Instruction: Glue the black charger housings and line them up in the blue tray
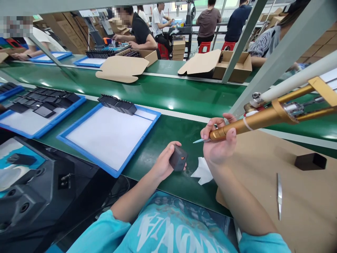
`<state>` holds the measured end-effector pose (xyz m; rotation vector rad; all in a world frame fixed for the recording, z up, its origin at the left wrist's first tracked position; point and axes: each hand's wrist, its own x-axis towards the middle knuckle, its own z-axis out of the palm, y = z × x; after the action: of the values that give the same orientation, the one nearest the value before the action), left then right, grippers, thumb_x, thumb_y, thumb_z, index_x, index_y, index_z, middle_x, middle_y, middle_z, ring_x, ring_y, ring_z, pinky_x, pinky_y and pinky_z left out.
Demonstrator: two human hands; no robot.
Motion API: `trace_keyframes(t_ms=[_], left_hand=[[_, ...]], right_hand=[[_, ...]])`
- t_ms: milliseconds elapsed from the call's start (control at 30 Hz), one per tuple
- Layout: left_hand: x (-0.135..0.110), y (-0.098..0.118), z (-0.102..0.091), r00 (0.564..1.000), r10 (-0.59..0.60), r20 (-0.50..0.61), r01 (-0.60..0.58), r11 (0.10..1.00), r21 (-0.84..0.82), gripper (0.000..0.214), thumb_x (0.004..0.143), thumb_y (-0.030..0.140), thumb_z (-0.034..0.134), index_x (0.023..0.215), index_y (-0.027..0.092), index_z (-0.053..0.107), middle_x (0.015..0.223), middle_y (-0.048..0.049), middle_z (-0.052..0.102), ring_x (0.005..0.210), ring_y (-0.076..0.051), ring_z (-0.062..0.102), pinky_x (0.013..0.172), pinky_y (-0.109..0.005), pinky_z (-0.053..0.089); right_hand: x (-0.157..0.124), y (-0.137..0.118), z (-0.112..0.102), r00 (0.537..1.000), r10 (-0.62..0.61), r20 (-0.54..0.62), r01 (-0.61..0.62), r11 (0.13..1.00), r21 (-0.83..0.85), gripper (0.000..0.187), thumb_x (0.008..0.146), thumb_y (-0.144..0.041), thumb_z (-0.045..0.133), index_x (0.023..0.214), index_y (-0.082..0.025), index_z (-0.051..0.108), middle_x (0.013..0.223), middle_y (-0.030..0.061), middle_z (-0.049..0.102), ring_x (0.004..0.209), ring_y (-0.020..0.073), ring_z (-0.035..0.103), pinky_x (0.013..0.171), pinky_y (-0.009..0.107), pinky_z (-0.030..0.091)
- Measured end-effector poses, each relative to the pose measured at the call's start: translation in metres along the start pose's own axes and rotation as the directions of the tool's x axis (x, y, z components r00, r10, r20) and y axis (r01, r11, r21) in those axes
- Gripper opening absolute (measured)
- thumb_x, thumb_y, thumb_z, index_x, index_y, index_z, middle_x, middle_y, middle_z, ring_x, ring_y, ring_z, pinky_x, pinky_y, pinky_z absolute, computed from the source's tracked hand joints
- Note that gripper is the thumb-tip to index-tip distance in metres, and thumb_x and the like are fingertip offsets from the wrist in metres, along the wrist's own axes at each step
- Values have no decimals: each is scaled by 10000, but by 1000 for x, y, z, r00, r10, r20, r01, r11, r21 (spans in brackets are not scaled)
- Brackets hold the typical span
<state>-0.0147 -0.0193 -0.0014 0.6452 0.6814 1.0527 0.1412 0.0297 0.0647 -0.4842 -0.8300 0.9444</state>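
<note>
My left hand (164,162) is closed round a small black charger block (178,158) with an orange port, held just above the green bench. My right hand (219,140) grips a gold pen-shaped tool (252,121) whose pale blue tip (198,141) points left, a little above and to the right of the block. The tool hangs from a gold arm and a white tube that run off to the upper right. A scrap of white paper (202,171) lies on the bench below my right hand.
A blue-rimmed white tray (110,135) with a row of black blocks (117,104) lies left of my hands; another blue-rimmed tray (39,112) sits farther left. A cardboard sheet (289,189) at right bears a black block (310,161) and tweezers (279,195). Other people work beyond the green belt (158,91).
</note>
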Motion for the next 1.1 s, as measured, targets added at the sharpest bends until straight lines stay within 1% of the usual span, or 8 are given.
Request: trace_keyframes(t_ms=[267,367,433,500,600,900,1000,1100], left_hand=[[-4,26,-9,996,-29,-85,37,995,89,490,792,465,742,1170,215,555,871,-13,615,701,-150,638,628,-324,595],[10,56,-38,989,91,-114,-39,921,388,522,801,438,725,1234,217,534,924,-24,611,778,-167,636,710,-329,573],[30,85,-66,946,303,-118,-118,659,743,555,812,419,709,1286,215,506,925,-24,618,832,-186,633,780,-330,541],[56,118,-97,878,476,-56,-40,188,981,609,815,388,707,1343,195,472,987,-51,631,921,-229,626,866,-358,501],[92,160,-136,839,543,13,222,-364,905,586,885,299,611,1406,118,415,1183,-162,597,1126,-296,549,983,-397,425],[119,182,-174,739,664,112,383,-550,742,678,862,361,612,1468,163,383,1444,-232,376,1243,-443,366,987,-557,313],[136,162,-147,746,642,178,274,-539,796,634,873,446,594,1418,151,461,1403,-226,447,1232,-430,401,987,-554,340],[161,116,-86,815,446,369,-101,-518,849,540,856,470,614,1304,171,572,1279,-158,591,1193,-351,489,1012,-490,388]], right_hand=[[0,-1,-1,1000,-12,-9,12,1000,9,304,806,-497,562,1020,-282,563,765,-28,583,438,86,466,453,270,354],[0,-1,-3,1000,-9,-8,9,1000,18,308,800,-487,576,1026,-278,583,762,-21,594,437,92,469,449,269,352],[0,0,-4,1000,-9,-8,9,1000,14,306,804,-483,575,1032,-280,591,763,-17,596,440,94,470,450,269,356],[1,1,-5,1000,-9,-8,9,1000,16,302,809,-473,571,1038,-277,594,768,-13,597,447,96,472,453,270,361],[3,4,-6,1000,-11,-10,12,999,32,302,814,-457,568,1045,-264,588,772,-7,598,453,96,474,459,270,369],[1,5,0,999,24,-23,-23,998,51,284,830,-467,556,1041,-280,522,780,-42,575,458,64,476,458,235,358],[-5,6,6,999,32,22,-34,995,97,281,850,-460,553,1063,-281,516,805,-39,578,469,56,474,462,228,347],[-13,6,11,997,33,63,-41,990,134,302,857,-459,559,1094,-280,504,830,-33,581,481,52,475,476,230,341]])
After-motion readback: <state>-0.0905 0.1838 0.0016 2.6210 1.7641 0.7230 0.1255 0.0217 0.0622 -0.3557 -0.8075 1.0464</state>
